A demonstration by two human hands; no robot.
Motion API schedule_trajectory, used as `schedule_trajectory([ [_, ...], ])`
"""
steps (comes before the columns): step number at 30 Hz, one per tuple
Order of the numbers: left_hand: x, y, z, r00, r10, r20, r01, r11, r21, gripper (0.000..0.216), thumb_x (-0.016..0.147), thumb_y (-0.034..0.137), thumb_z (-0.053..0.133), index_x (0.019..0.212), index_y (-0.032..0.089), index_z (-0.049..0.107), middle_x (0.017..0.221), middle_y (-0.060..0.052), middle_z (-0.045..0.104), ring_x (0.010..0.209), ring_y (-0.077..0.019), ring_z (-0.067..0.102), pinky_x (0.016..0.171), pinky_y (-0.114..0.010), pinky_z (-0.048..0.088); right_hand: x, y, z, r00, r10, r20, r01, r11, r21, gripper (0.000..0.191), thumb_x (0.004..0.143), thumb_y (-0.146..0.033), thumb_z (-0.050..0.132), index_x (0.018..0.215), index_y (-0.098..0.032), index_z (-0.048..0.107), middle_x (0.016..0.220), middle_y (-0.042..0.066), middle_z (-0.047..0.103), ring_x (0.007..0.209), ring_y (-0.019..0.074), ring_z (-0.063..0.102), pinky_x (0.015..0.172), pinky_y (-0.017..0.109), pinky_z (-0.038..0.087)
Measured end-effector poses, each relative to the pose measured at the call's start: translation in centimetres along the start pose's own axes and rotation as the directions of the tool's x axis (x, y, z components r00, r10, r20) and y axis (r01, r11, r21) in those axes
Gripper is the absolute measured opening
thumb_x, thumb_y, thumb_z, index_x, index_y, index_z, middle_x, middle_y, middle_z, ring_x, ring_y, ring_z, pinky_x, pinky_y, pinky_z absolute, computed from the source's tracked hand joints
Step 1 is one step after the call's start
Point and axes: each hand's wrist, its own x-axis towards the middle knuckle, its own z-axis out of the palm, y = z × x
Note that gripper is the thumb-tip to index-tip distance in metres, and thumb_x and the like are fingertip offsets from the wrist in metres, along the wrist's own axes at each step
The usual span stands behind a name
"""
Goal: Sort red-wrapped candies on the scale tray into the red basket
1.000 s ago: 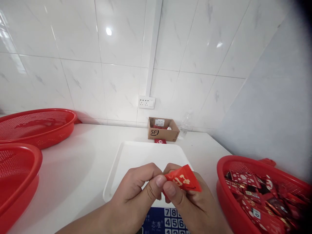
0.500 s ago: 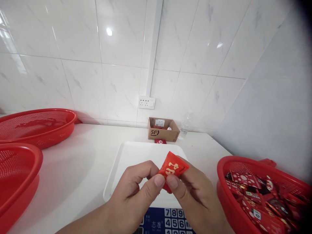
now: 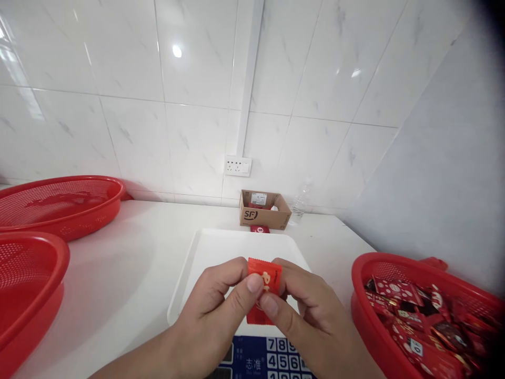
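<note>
A small red candy packet with white and yellow print is held upright between both my hands. My left hand pinches its left edge with thumb and fingers. My right hand grips its right side and lower end. The hands hover over the near edge of a white tray, which rests on a scale with a blue keypad.
A red basket full of red and dark wrapped candies sits at the right. Two red mesh baskets stand at the left. A cardboard box, a red packet and a clear bottle are by the tiled wall.
The packet has been turned in my fingers, from lying tilted to the right to standing upright. Both hands stay in the same spot above the tray.
</note>
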Motion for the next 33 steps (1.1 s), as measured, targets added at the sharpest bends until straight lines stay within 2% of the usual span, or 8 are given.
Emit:
schedule_trajectory([
  [5, 0.01, -0.02, -0.30, 0.999, 0.039, 0.004, -0.039, 0.999, 0.012, 0.028, 0.096, 0.035, 0.049, 0.075, 0.018, 0.057, 0.070, 0.002, 0.050, 0.066, -0.0118, 0.044, 0.064, -0.024, 0.039, 0.10, 0.10, -0.05, 1.000, 0.014, -0.005, -0.014, 0.999, 0.043, 0.031, 0.093, -0.036, 0.054, 0.067, -0.020, 0.051, 0.071, -0.002, 0.053, 0.064, 0.0125, 0.049, 0.057, 0.027, 0.039],
  [11, -0.05, -0.08, -0.41, 0.999, -0.035, 0.031, 0.035, 0.999, -0.002, 0.037, 0.093, 0.045, 0.051, 0.067, 0.018, 0.052, 0.064, 0.002, 0.052, 0.061, -0.0121, 0.048, 0.059, -0.025, 0.040, -0.13, -0.43, -0.10, 0.995, 0.077, 0.064, -0.078, 0.997, 0.010, 0.029, 0.090, -0.030, 0.055, 0.064, -0.021, 0.047, 0.068, -0.003, 0.053, 0.062, 0.0121, 0.048, 0.057, 0.026, 0.039],
  [15, 0.13, 0.02, -0.29, 0.999, -0.025, -0.046, 0.028, 0.998, 0.064, 0.039, 0.094, 0.042, 0.050, 0.063, 0.018, 0.050, 0.061, 0.002, 0.051, 0.057, -0.0111, 0.046, 0.057, -0.024, 0.039, -0.20, -0.30, -0.19, 0.988, 0.113, 0.110, -0.107, 0.992, -0.062, 0.026, 0.087, -0.024, 0.054, 0.063, -0.021, 0.045, 0.067, -0.002, 0.053, 0.061, 0.0125, 0.050, 0.056, 0.026, 0.039],
  [18, 0.23, 0.13, -0.24, 0.995, 0.012, -0.096, 0.001, 0.991, 0.135, 0.040, 0.095, 0.038, 0.048, 0.061, 0.018, 0.048, 0.059, 0.003, 0.047, 0.057, -0.0106, 0.042, 0.056, -0.024, 0.037, -0.06, -0.04, -0.26, 0.988, 0.099, 0.119, -0.091, 0.993, -0.073, 0.026, 0.088, -0.027, 0.053, 0.064, -0.021, 0.044, 0.068, -0.002, 0.053, 0.061, 0.0132, 0.050, 0.056, 0.027, 0.040],
  [25, 0.45, -0.07, -0.34, 0.989, 0.031, -0.143, -0.010, 0.989, 0.148, 0.041, 0.096, 0.039, 0.047, 0.060, 0.019, 0.045, 0.059, 0.004, 0.045, 0.057, -0.0112, 0.040, 0.056, -0.024, 0.037, 0.27, 0.16, -0.39, 0.998, 0.018, 0.067, -0.009, 0.991, -0.131, 0.031, 0.092, -0.034, 0.053, 0.065, -0.021, 0.045, 0.068, -0.003, 0.049, 0.058, 0.0112, 0.045, 0.052, 0.025, 0.037],
  [30, 0.67, -0.03, -0.50, 0.996, -0.011, -0.093, 0.015, 0.999, 0.047, 0.038, 0.096, 0.041, 0.048, 0.065, 0.019, 0.049, 0.062, 0.003, 0.049, 0.060, -0.0115, 0.043, 0.060, -0.024, 0.040, 0.22, 0.21, -0.37, 1.000, 0.027, 0.010, -0.026, 0.992, -0.126, 0.032, 0.093, -0.037, 0.053, 0.066, -0.020, 0.052, 0.070, -0.001, 0.055, 0.063, 0.0129, 0.051, 0.056, 0.026, 0.041],
  [33, 0.75, 0.22, -0.45, 1.000, -0.003, -0.016, 0.004, 0.998, 0.070, 0.033, 0.096, 0.040, 0.049, 0.071, 0.019, 0.053, 0.067, 0.003, 0.050, 0.065, -0.0117, 0.044, 0.064, -0.024, 0.039, 0.23, 0.28, -0.43, 1.000, 0.005, -0.028, -0.008, 0.995, -0.103, 0.031, 0.094, -0.039, 0.052, 0.070, -0.020, 0.057, 0.072, -0.001, 0.056, 0.064, 0.0128, 0.053, 0.058, 0.027, 0.042],
])
